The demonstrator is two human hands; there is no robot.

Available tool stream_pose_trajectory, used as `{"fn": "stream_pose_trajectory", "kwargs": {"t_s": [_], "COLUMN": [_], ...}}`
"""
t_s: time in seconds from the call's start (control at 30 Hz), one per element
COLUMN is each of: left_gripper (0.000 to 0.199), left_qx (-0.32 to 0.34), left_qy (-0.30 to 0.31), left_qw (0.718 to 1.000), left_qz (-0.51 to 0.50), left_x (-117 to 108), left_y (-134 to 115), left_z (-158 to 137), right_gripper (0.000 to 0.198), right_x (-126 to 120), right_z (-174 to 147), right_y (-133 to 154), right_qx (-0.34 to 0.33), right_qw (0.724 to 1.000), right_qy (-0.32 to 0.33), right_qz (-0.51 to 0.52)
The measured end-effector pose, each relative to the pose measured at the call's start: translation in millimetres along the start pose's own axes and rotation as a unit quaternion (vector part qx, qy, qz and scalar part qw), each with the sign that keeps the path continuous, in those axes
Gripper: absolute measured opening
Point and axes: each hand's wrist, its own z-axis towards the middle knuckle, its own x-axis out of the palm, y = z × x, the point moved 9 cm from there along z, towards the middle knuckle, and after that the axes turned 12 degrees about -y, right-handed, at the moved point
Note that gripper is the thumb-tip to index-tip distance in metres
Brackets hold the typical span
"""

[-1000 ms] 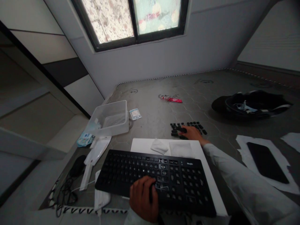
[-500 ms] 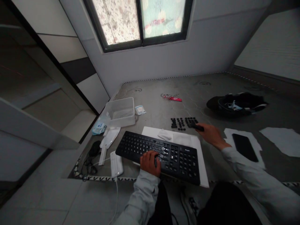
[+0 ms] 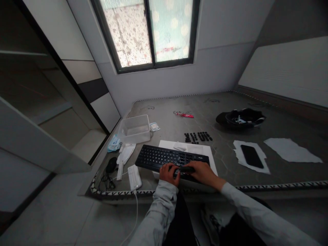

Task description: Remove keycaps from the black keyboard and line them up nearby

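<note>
A black keyboard (image 3: 159, 155) lies tilted across a white sheet (image 3: 214, 162) near the front edge of the covered bed-like surface. Some keys on its middle part are off. My left hand (image 3: 169, 173) is closed on the keyboard's front edge, fingers curled over the keys. Over the keyboard's right half, my right hand (image 3: 205, 174) is closed round a dark, elongated tool (image 3: 186, 169), whose tip points at my left fingers. The tool's exact kind I cannot make out. Behind the keyboard, loose black keycaps (image 3: 204, 136) stand in rows.
To the left are a clear plastic box (image 3: 137, 130), a white power strip (image 3: 134, 177) with its cable, a mouse (image 3: 111, 165) and blue packets (image 3: 114, 142). At right lie a phone (image 3: 251, 156) on paper, another paper sheet (image 3: 292, 150) and a dark cap (image 3: 241, 118).
My right hand has moved left and toward me, from the keycap rows to the keyboard, still holding the dark tool. My left hand stays at the keyboard. The camera view has shifted.
</note>
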Motion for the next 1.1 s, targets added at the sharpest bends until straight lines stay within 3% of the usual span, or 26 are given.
{"fn": "stream_pose_trajectory", "kwargs": {"t_s": [0.17,0.33,0.8,0.93,1.1], "left_gripper": [0.017,0.011,0.01,0.004,0.017], "left_qx": [0.011,-0.001,-0.015,-0.024,-0.045], "left_qy": [-0.026,-0.032,-0.024,-0.031,-0.038], "left_qw": [1.0,0.999,1.0,0.999,0.998], "left_qz": [0.004,-0.002,0.001,-0.002,0.0], "left_x": [-0.7,-0.1,6.8,7.4,6.7], "left_y": [3.0,4.3,11.7,13.5,18.6], "left_z": [-1.1,-0.4,-1.2,-1.2,1.1], "right_gripper": [0.024,0.023,0.015,0.019,0.021], "right_x": [6.0,13.0,10.5,10.2,11.0], "right_z": [0.0,3.2,13.6,15.6,22.6], "right_y": [-14.6,-17.2,-4.5,-7.3,-16.2], "right_qx": [0.056,0.072,-0.006,-0.005,0.039], "right_qw": [0.998,0.997,0.996,0.997,0.996], "right_qy": [-0.013,-0.015,-0.006,-0.023,-0.045], "right_qz": [-0.016,-0.02,-0.094,-0.077,-0.065]}}
